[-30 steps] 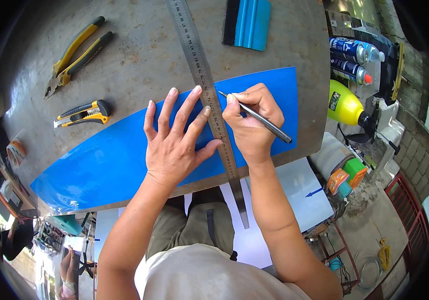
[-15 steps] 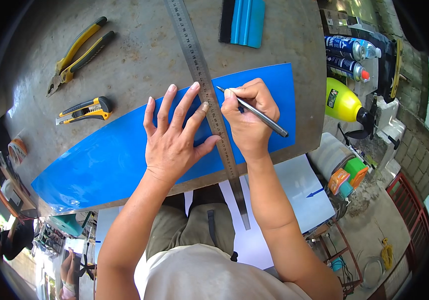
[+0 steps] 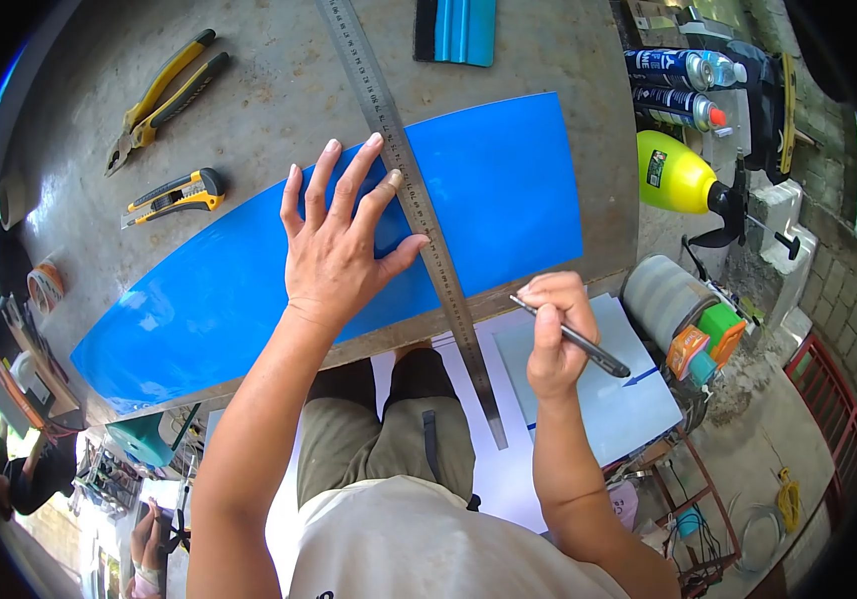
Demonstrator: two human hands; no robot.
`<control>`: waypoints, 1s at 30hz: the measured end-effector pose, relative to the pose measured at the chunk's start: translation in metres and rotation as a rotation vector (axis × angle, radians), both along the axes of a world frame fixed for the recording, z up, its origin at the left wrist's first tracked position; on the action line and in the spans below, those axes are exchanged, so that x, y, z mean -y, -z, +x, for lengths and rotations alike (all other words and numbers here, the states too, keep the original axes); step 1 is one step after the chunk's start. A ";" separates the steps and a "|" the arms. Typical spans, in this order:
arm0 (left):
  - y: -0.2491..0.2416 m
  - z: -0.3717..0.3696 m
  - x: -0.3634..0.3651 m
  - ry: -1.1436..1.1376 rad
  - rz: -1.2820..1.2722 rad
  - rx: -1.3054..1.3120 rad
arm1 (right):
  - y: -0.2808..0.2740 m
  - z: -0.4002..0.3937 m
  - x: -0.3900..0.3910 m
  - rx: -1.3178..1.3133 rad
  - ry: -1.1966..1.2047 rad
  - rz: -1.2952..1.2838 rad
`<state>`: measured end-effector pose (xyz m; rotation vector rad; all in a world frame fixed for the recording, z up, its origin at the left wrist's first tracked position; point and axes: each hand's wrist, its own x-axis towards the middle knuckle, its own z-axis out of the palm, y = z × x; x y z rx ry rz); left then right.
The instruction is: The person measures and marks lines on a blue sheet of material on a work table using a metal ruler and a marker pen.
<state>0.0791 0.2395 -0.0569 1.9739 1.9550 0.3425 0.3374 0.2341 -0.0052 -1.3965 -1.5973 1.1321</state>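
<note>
A glossy blue sheet (image 3: 503, 185), pointed at its left end, lies on the grey tabletop. Across it runs a long metal ruler (image 3: 439, 272), overhanging the near table edge. My left hand (image 3: 339, 262) lies flat on the sheet with fingers spread, its index fingertip and thumb at the ruler's left edge. To the right, near the table's front edge, my right hand (image 3: 560, 344) grips a dark pen (image 3: 600, 357). The pen's tip points up and left, apart from the sheet.
Yellow-black pliers (image 3: 154, 105) and a utility knife (image 3: 177, 197) lie at the left. A blue squeegee (image 3: 463, 32) sits at the far edge. Beyond the table's right side are spray cans (image 3: 670, 70) and a yellow spray bottle (image 3: 670, 175). White paper (image 3: 598, 399) is below right.
My right hand has drawn back from the ruler's right edge, down and right off the blue sheet, still holding the pen. My left hand stays flat by the ruler. The view has shifted slightly.
</note>
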 end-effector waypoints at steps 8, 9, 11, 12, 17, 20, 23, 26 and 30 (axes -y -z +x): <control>0.001 0.000 0.001 0.005 0.014 -0.036 | -0.003 0.024 0.061 0.023 -0.038 -0.139; 0.001 0.000 0.002 0.004 0.014 -0.038 | -0.002 0.026 0.067 0.031 -0.045 -0.157; 0.001 0.001 0.001 0.004 0.017 -0.041 | -0.003 0.031 0.073 0.055 -0.050 -0.176; 0.001 0.001 0.002 0.005 0.018 -0.044 | -0.003 0.032 0.076 0.082 -0.056 -0.200; 0.002 0.000 0.002 0.004 0.041 -0.052 | -0.002 0.033 0.085 0.116 -0.024 -0.318; 0.004 0.002 0.002 0.007 0.053 -0.065 | 0.001 0.031 0.087 0.169 -0.037 -0.367; 0.004 0.001 0.003 0.010 0.056 -0.071 | 0.012 0.029 0.092 0.191 -0.081 -0.352; 0.007 0.001 0.003 0.009 0.065 -0.077 | 0.017 0.019 0.096 0.175 -0.074 -0.408; 0.007 0.001 0.003 0.010 0.074 -0.082 | 0.027 0.017 0.106 0.154 -0.081 -0.469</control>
